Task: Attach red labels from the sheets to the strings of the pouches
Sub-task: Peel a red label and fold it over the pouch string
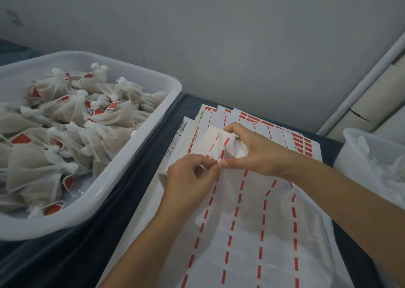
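Note:
A used label sheet (252, 222), white with red dashed strips, lies across the dark table in front of me, its far end curled up. My right hand (254, 149) holds that lifted, folded-over end. My left hand (190, 176) pinches at a red strip on the sheet's edge, fingertips meeting the right hand's fingers. More sheets with full red labels (300, 139) are stacked underneath, toward the wall. Several white mesh pouches with red labels (72, 117) fill the big bin at left.
The large white plastic bin (131, 178) stands at the left on the dark blue cloth (140, 147). A smaller clear container (372, 156) with white mesh material stands at the right edge. A grey wall is close behind.

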`<action>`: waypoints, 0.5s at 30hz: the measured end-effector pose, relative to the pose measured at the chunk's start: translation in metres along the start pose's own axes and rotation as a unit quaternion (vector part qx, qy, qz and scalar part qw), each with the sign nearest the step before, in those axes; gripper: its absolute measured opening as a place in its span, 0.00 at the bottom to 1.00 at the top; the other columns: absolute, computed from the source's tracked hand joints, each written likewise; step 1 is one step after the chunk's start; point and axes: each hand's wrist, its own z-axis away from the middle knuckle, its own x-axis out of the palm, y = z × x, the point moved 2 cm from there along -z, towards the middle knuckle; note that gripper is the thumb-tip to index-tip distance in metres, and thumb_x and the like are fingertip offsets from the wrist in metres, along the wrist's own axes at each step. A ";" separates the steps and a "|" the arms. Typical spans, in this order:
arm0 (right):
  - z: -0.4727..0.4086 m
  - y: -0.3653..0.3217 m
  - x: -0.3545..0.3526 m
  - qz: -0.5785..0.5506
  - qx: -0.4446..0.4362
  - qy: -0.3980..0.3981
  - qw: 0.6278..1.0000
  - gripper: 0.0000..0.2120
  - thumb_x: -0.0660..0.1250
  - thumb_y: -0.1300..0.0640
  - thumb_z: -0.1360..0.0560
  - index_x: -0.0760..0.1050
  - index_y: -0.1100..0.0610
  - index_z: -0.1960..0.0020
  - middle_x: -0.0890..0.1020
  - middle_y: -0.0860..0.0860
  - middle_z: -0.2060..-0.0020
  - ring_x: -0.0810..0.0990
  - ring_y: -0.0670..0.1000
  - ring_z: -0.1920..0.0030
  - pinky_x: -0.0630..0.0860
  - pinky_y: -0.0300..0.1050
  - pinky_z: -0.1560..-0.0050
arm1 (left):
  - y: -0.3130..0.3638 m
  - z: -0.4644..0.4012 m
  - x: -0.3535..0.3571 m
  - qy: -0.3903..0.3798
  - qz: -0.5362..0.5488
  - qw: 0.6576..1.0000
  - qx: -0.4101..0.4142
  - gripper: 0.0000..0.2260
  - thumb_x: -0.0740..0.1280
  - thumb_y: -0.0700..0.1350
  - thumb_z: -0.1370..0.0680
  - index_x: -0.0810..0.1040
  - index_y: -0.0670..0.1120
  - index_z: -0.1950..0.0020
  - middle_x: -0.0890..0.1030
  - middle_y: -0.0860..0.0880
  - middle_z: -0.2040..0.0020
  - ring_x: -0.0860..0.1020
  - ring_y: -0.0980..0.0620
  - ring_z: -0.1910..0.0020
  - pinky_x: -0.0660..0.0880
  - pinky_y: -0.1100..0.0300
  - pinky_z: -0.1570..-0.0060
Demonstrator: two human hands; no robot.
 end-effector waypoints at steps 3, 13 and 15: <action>0.002 0.000 -0.001 0.016 -0.001 0.015 1.000 0.27 0.71 0.45 0.31 0.57 0.38 0.41 0.67 0.43 0.31 0.67 0.51 0.33 0.68 0.41 0.48 | 0.000 0.000 0.000 0.000 0.008 1.000 -0.004 0.04 0.70 0.48 0.27 0.78 0.56 0.61 0.79 0.55 0.60 0.75 0.54 0.60 0.68 0.69 0.64; 0.005 -0.005 0.001 0.044 0.011 0.019 0.999 0.26 0.71 0.46 0.30 0.56 0.39 0.43 0.65 0.44 0.30 0.68 0.51 0.35 0.68 0.37 0.52 | -0.002 0.003 0.004 0.038 -0.029 0.999 0.022 0.10 0.71 0.46 0.28 0.75 0.59 0.66 0.76 0.60 0.64 0.75 0.54 0.63 0.69 0.70 0.65; 0.005 -0.005 0.000 0.035 0.013 0.018 0.999 0.25 0.71 0.47 0.30 0.57 0.39 0.43 0.66 0.44 0.31 0.69 0.46 0.42 0.68 0.32 0.59 | -0.003 0.002 0.004 0.041 -0.029 0.999 0.018 0.09 0.71 0.46 0.27 0.75 0.58 0.65 0.76 0.60 0.64 0.74 0.55 0.64 0.67 0.71 0.66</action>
